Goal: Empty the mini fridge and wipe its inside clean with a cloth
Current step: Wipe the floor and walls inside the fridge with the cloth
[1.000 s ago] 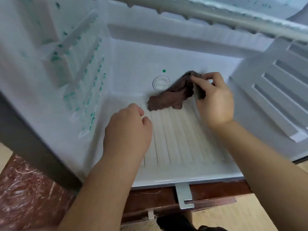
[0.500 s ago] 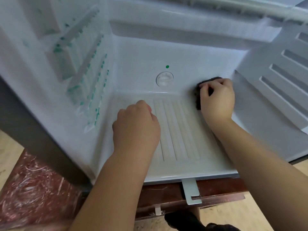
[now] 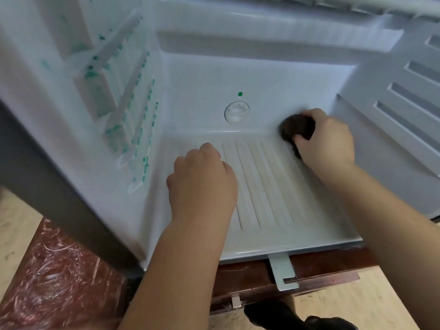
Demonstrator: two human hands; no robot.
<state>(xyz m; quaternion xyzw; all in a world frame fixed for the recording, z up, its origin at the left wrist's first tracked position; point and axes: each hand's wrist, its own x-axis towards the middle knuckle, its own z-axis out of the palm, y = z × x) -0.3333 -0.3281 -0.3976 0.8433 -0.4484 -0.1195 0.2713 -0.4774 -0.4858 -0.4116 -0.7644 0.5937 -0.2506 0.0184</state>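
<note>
- Poking in at the bottom edge is a dark shoe [image 3: 297,316], planted on the pale wooden floor [image 3: 357,306].
- Just beyond it a dark red stand [image 3: 250,279] carries the mini fridge [image 3: 238,250]; the stand's left part shines under what looks like crinkled clear film.
- A white bracket [image 3: 283,272] sticks out from under the fridge's front lip (a door hinge piece, by its shape).
- The fridge is open and white inside, and its floor is ribbed from front to back.
- The left hand [image 3: 202,182] sits on the front left part of that ribbed floor, knuckles up, fingers clenched under into a fist.
- Farther in, the right hand [image 3: 328,139] is at the back right corner of the floor. Its fingers and thumb grasp a dark brown cloth [image 3: 295,128], bunched into a wad.
- The cloth is pressed where the floor meets the back wall, close to the right wall.
- On the back wall a round white dial [image 3: 237,112] sits to the left of the cloth, apart from it, with a small green dot [image 3: 240,94] just above.
- The left wall has moulded shelf rails [image 3: 128,103] with blurred green marks; the right wall has long slots [image 3: 404,96].
</note>
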